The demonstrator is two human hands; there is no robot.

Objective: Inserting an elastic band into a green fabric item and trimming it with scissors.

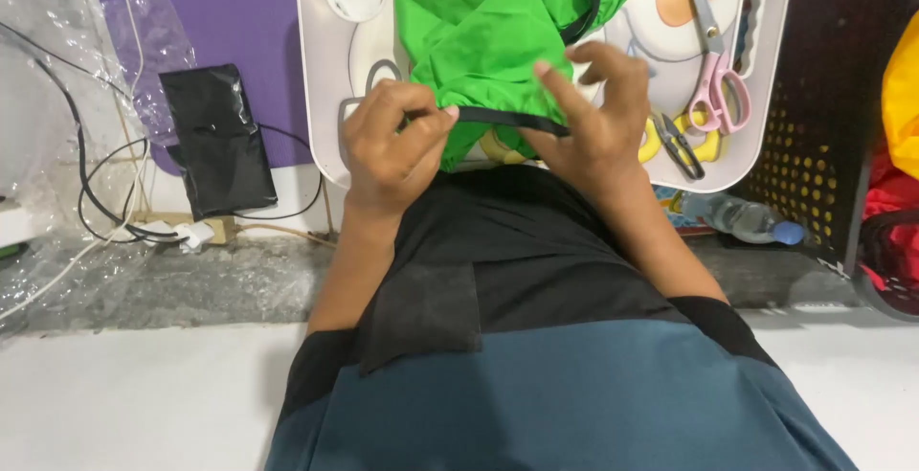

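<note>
Head view: both hands (498,126) pinch green cloth's (479,31) hem.

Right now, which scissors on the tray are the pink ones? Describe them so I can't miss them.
Start at the white tray under the green cloth. Go to its right side, past the right hand. The pink scissors lie there, long silver blades pointing up, with large pale pink handles, unlike the small dark snips lower left of them.
</note>
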